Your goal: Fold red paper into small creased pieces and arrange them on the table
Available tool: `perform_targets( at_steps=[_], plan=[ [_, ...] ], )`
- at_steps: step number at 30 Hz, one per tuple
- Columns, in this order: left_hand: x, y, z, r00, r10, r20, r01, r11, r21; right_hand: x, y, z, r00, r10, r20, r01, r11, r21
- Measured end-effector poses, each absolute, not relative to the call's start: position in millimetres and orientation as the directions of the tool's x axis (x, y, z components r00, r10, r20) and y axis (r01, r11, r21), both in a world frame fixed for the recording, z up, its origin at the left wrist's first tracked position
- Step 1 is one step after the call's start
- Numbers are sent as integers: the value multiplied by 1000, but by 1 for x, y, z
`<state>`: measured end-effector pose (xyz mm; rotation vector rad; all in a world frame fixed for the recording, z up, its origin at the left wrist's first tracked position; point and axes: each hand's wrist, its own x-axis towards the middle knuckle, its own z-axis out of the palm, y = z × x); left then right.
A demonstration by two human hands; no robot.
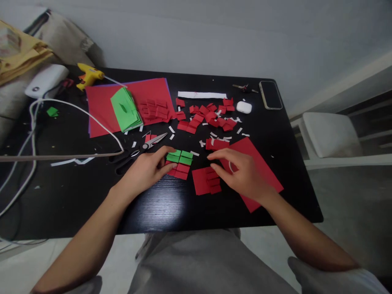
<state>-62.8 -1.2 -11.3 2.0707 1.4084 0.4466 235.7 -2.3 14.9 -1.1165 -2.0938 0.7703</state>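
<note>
My left hand (147, 167) curls at the left edge of a small block of folded paper pieces. Its index fingertip and thumb hold a green paper piece (174, 157) by its upper and lower sides. Another green paper piece (186, 157) lies to its right, with red paper pieces (182, 170) below. My right hand (241, 169) hovers with thumb and index finger apart and nothing visible between them. Under and beside its fingertips lie a red paper square (200, 181) and a stack of red folded pieces (213, 185). A red sheet (252, 153) is partly hidden by this hand.
Scissors (154, 141) lie beyond my left hand. A green paper stack (125, 110) rests on a large red sheet (101, 104). Red folded pieces (197, 118) and white scraps are scattered behind. A glue gun (90, 76), white cable (76, 107), earbud case (244, 107) and phone (270, 95) lie around.
</note>
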Motion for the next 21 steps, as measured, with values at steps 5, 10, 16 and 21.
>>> perform_targets(
  at_steps=[5,10,16,21],
  plan=[
    [-62,-3,-9,357,934,1,722,-277,634,267,-15,16,-621,761,187,480,559,-676],
    [-61,-8,2,194,971,140,710,-238,662,296,-12,7,-407,901,148,742,421,-522],
    [-59,-5,6,116,979,169,742,-198,641,315,-7,8,-388,917,-93,843,313,-437],
    [-76,1,18,108,992,63,856,-126,501,307,-4,24,-341,940,29,757,293,-584]
  ],
)
